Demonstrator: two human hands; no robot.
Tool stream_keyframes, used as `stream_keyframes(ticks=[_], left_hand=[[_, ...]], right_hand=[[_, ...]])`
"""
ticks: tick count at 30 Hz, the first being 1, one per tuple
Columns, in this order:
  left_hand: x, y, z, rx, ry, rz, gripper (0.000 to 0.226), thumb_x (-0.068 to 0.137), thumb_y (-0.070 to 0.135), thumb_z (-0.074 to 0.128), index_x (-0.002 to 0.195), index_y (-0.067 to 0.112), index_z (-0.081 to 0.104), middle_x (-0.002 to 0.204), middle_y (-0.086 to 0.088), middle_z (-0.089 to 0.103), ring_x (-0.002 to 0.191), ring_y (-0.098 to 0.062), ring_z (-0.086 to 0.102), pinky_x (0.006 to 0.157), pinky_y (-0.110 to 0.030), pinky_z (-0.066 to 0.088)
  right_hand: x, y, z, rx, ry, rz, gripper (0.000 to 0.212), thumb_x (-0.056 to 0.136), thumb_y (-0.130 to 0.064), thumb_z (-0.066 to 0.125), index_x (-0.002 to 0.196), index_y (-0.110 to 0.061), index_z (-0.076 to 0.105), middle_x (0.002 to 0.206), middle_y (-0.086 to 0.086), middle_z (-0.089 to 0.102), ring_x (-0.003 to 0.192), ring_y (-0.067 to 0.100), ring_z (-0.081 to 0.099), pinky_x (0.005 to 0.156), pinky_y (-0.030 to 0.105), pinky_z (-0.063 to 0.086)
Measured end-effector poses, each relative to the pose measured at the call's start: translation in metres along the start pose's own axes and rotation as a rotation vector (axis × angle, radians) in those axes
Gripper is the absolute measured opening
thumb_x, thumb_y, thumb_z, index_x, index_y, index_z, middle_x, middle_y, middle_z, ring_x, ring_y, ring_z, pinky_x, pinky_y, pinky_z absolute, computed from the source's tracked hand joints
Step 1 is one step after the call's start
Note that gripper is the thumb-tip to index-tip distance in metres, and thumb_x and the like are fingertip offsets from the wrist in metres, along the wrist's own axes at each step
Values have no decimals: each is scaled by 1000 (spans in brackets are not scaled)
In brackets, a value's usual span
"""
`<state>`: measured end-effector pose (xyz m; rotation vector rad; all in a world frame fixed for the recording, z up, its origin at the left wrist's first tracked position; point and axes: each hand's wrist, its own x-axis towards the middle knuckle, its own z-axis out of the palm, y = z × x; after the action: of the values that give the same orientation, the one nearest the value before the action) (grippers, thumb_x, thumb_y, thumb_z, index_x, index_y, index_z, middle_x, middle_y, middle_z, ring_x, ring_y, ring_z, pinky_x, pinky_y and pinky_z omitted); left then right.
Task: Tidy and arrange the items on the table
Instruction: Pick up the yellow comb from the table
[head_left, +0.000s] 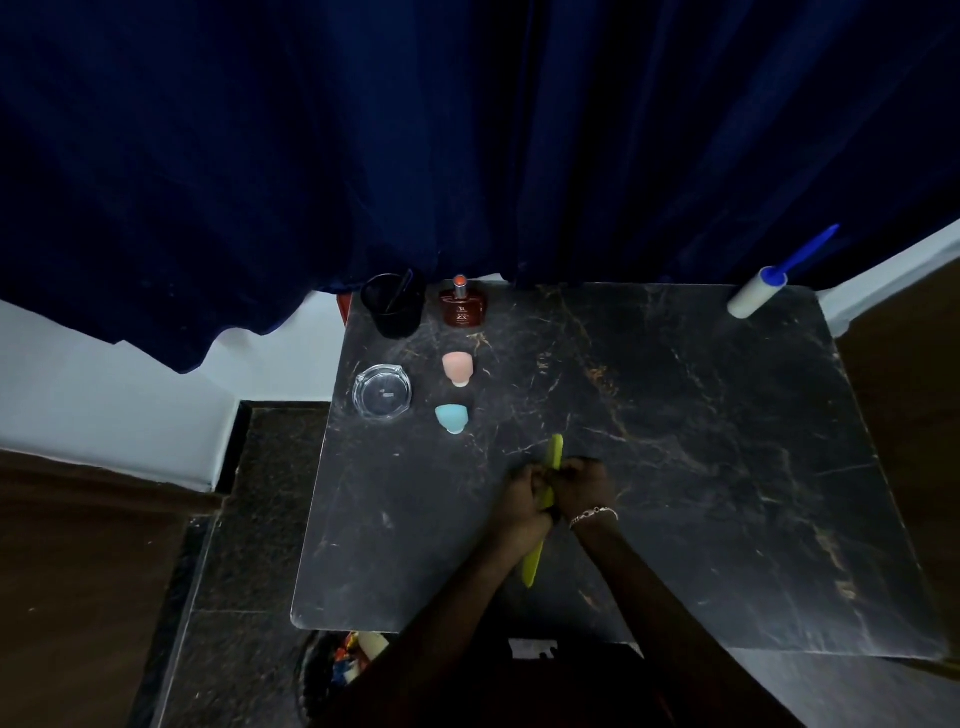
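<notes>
Black and round, a bin (318, 675) sits on the floor under the near edge of the table (701, 467). It has some bright bits inside, and I cannot tell what they are.

The table top is dark and smooth like stone, with thin gold and white lines running over it.

Over the middle of it, close to the person, two hands hold a long, flat, yellow-green stick (533, 564). It looks like hard plastic and may be a comb, but it is too blurry to say. The left hand (523, 501) and the right hand (584, 488) both have their fingers curled round its middle. Its two ends poke out. I cannot tell if it touches the table. A shiny bracelet (594, 515) is on the right wrist.

Farther back on the left, things stand in neat rows. A small blue egg shape (452, 417) looks soft. Beside it is a thick, see-through glass dish (383, 392). Behind them is a pink egg shape (457, 368). At the back edge stand a square brown bottle (463, 306) and a black cup (393, 306) with a dark pen in it.

Far off in the right corner, a white roller with a blue handle (756, 293) lies alone, sticking out past the edge.

Behind it all hangs a dark blue curtain (467, 130) with soft folds.

I think most of the tidying is done. The stick needs a place, and maybe the roller too.
</notes>
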<state>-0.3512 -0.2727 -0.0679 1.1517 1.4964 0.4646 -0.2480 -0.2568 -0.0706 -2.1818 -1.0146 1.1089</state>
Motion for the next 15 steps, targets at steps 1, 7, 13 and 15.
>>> stream_keyframes(ticks=[1,7,13,15], left_hand=[[0,2,-1,30,23,40,50,78,-10,73,126,1,61,128,-18,64,119,-31,64,107,-42,50],[3,10,-18,-34,147,77,17,93,10,66,93,27,64,82,8,68,73,5,64,67,-7,46],[13,8,-29,-193,189,34,13,87,12,77,89,24,75,86,5,79,82,-8,73,76,-30,60],[14,10,-28,-221,209,21,15,87,9,75,89,23,75,90,-1,80,88,-21,75,84,-40,61]], right_hand=[[0,-4,-1,2,6,-40,22,78,-19,78,68,-1,73,64,18,67,58,16,56,57,27,42],[-4,-18,-11,135,-94,-184,12,88,-10,70,87,-1,77,81,15,74,74,18,66,71,34,51],[-8,1,-19,174,-110,-202,15,83,7,71,98,9,72,91,16,73,75,13,68,71,26,55],[-9,6,-21,234,-181,-116,16,82,10,71,96,5,72,79,13,69,59,4,64,56,19,52]])
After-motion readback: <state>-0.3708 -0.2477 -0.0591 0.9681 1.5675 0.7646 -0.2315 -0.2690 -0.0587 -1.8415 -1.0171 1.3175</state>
